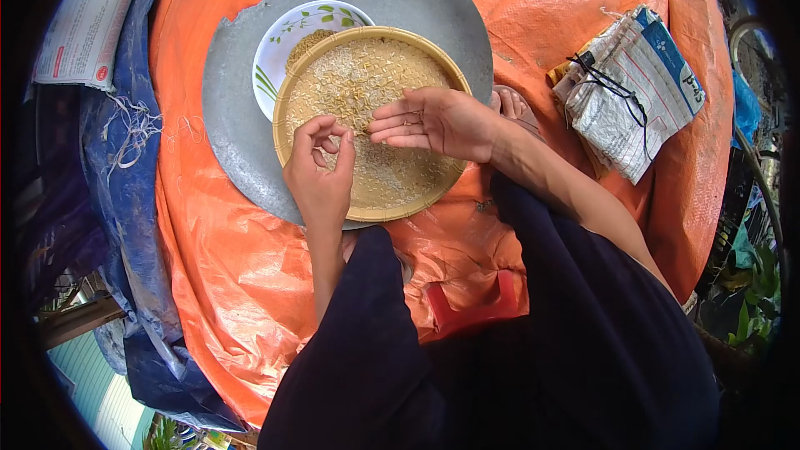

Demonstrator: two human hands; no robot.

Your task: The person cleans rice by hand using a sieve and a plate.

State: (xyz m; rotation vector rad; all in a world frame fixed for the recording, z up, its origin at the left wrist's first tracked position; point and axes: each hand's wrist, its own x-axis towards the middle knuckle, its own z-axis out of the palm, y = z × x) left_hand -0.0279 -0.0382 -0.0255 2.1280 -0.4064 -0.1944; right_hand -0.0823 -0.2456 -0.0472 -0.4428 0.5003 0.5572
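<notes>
A round woven tray [285,143] with a raised rim holds pale grains [408,187], with a patch of yellower unhusked-looking grains [354,93] in the middle. Over its left side is my left hand [321,171], fingers curled and the thumb tip close to the index finger. Whatever may be in that pinch is too small to make out. My right hand [446,123] reaches over the tray from the right, palm up and fingers stretched out together. A few tiny specks seem to lie on its fingers, near the left fingertips.
Under the woven tray are a white leaf-patterned bowl [265,50] with brownish grain and a large grey metal tray [229,117]. An orange tarp [225,283] covers the ground. Folded sacks [625,92] lie right, a blue tarp [125,192] left. A red plastic stool [475,314] shows below.
</notes>
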